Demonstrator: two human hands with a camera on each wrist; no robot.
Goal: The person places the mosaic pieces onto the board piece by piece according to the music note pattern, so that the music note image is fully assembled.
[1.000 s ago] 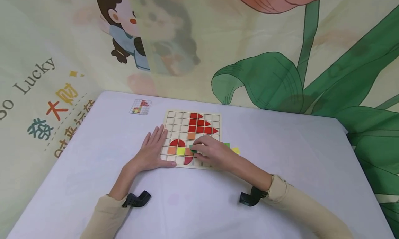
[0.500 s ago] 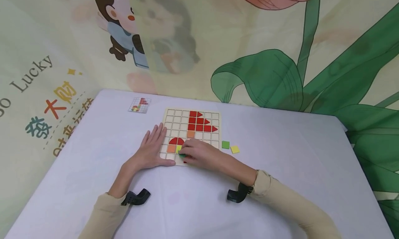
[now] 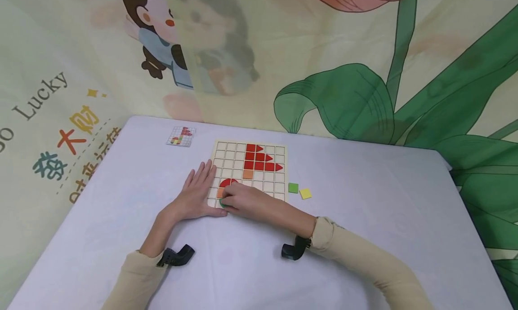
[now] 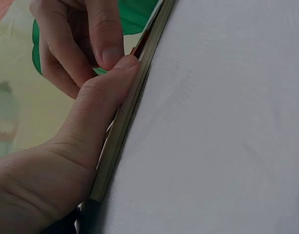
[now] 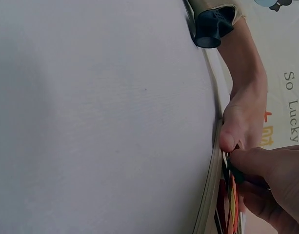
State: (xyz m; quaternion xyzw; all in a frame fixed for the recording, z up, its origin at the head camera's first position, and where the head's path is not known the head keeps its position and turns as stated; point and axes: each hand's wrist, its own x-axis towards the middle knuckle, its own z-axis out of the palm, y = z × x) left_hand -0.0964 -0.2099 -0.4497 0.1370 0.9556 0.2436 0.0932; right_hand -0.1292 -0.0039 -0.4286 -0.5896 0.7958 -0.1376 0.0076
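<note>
A pale wooden grid board (image 3: 229, 164) lies on the table with coloured pieces set in its cells. Red squares and red triangles (image 3: 279, 167) form rows at its upper right, above one orange square (image 3: 247, 174). My left hand (image 3: 195, 195) lies with straight fingers along the board's left edge, its thumb at the near edge. Over the lower left cells, my right hand (image 3: 252, 203) pinches a small green piece (image 3: 222, 203), also visible as a dark green piece (image 5: 235, 172) in the right wrist view. That hand covers part of a red half-round shape (image 3: 228, 183) and nearby pieces.
Right of the board lie a loose green square (image 3: 293, 188) and a yellow square (image 3: 305, 193). A small printed pattern card (image 3: 181, 136) rests at the table's far left. Behind the white-covered table (image 3: 364, 188) hangs a printed cloth.
My right hand has moved left across the board's lower rows with the green piece, from the middle to the lower left cells. My left hand has stayed in place.
</note>
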